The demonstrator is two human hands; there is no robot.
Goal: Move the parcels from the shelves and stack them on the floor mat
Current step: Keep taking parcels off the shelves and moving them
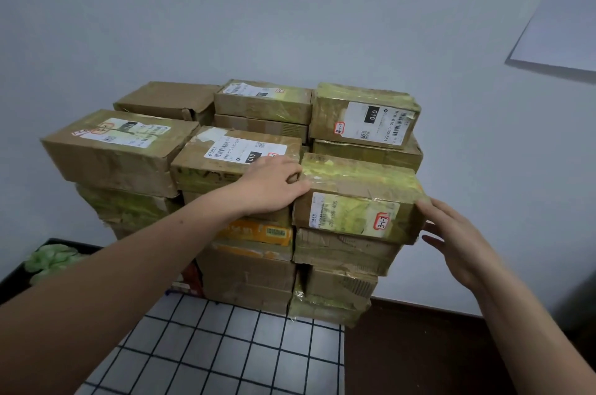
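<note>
Several taped cardboard parcels stand stacked in columns against the wall on a white floor mat [225, 349] with a black grid. The top front-right parcel [358, 198] is wrapped in yellowish tape and bears a red-edged tag "3-1-7". My left hand [274, 185] grips its left end, fingers curled into the gap beside the neighbouring labelled parcel [232, 152]. My right hand [458, 243] is at the parcel's right end with straight fingers, fingertips touching its corner. The shelves are out of view.
A dark tray holding something green [51, 259] sits low at the left beside the stack. Dark floor [419, 346] lies right of the mat. A white board [561, 17] hangs on the wall at upper right.
</note>
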